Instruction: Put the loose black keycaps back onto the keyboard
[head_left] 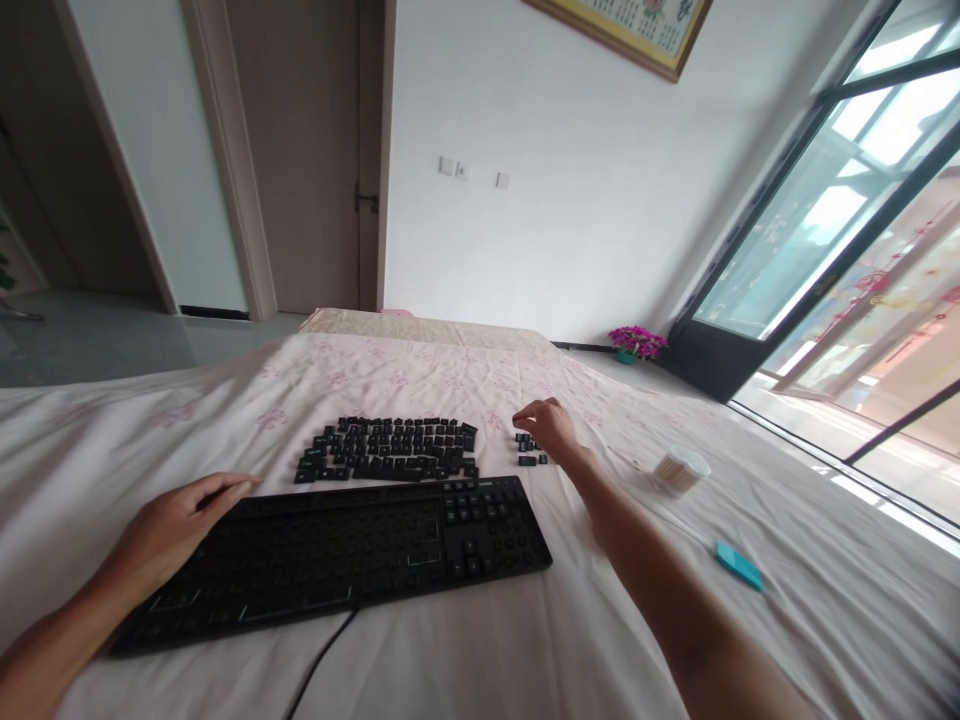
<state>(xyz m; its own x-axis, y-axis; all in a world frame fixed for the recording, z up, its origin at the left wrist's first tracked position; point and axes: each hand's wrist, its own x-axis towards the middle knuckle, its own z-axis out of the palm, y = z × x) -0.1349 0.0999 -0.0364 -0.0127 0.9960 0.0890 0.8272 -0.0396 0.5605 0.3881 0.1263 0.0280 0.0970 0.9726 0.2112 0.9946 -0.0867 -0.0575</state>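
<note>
A black keyboard [315,560] lies slanted on the bedsheet, most of its main section without keycaps; keycaps still sit in part of the right-hand number block. My left hand [176,525] is at its upper left edge, fingers stretched out and thumb near the index finger. Beyond the keyboard, loose black keycaps [405,445] are laid out in rows. Over a smaller group of keycaps [527,460] to the right, my right hand [551,425] hovers with its fingertips drawn together. Whatever may be between them is too small to make out.
On the right stand a clear tub of cotton swabs [681,470] and a blue-green flat object [739,566]. A thin stick [622,458] lies near the tub. The keyboard's cable [322,655] runs toward me over the wrinkled sheet [480,650].
</note>
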